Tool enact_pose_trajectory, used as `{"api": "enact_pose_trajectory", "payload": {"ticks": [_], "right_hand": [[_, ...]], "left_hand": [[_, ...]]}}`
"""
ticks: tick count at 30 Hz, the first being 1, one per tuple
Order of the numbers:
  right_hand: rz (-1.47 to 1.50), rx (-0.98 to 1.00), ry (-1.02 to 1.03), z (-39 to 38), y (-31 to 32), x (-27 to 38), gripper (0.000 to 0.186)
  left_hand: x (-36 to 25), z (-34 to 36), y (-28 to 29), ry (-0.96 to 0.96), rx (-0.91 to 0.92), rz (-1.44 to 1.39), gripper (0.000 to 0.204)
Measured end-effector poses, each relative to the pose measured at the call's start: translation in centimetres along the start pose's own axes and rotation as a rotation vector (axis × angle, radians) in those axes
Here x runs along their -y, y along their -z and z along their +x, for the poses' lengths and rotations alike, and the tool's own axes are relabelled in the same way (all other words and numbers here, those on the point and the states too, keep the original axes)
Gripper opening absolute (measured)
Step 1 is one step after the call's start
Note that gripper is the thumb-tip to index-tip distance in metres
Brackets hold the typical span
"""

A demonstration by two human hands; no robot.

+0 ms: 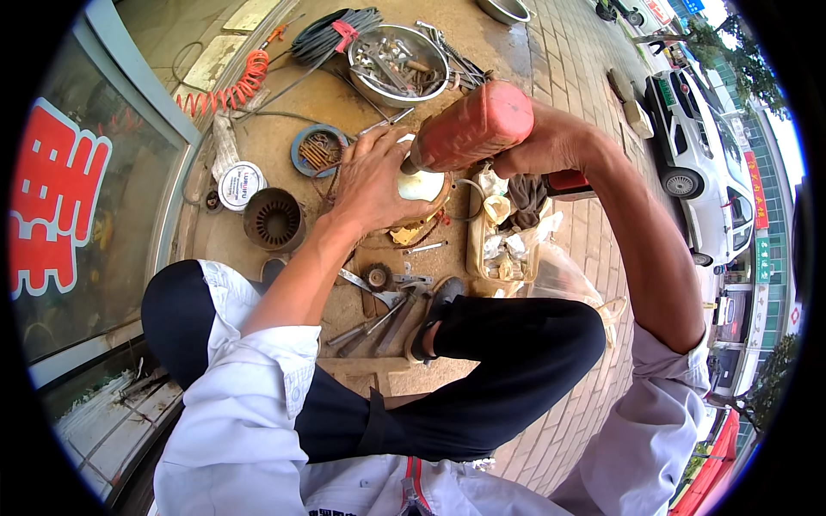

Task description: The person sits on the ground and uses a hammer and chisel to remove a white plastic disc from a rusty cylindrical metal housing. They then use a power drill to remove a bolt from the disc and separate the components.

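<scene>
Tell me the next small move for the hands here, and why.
Probably a short, controlled tap straight down. The right hand holds the red mallet with its head right over the round metal part, and the left hand steadies that part from the side. Keeping the left fingers off the top seems wise, since they lie close beside the mallet.

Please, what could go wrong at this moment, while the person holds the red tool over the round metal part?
1. The left hand rests on the round metal part right beside the tip of the red tool, which the right hand holds; a slip could hurt the fingers.
2. Loose hand tools lie by the foot; they might be kicked or stepped on.
3. The bowl of small parts stands close behind; a knock may scatter them.
</scene>
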State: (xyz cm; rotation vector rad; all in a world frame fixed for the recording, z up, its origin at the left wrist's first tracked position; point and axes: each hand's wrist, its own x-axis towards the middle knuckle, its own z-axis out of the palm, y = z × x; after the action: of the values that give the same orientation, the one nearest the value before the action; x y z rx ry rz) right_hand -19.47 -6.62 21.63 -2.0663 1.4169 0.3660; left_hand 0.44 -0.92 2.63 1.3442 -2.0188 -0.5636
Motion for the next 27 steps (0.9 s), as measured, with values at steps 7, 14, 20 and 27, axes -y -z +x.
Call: {"api": "enact_pose_trajectory", "payload": {"ticks": [7,14,20,27], "right_hand": [[-0.070,-0.016,0.066,1.0,0.6,-0.2,0.042],[0.109,-0.034,0.033,-0.6,0.2,-0.2,0.039],[0.199,-0.035,-0.016,-2.0,-0.4,-1.9,0.037],[0.548,-0.100,-0.187,-4.5,-3.1,-3.5,0.022]], "left_hand": [[0.1,0.1,-0.1,0.000,0.005,0.005,0.092],[1.0,-0.1,-0.7,-0.020,0.004,0.037,0.090],[0.9,0.1,-0.7,0.000,0.019,-0.007,0.073],[1.2,-0.1,-1.1,0.010,-0.020,-0.029,0.050]]}}
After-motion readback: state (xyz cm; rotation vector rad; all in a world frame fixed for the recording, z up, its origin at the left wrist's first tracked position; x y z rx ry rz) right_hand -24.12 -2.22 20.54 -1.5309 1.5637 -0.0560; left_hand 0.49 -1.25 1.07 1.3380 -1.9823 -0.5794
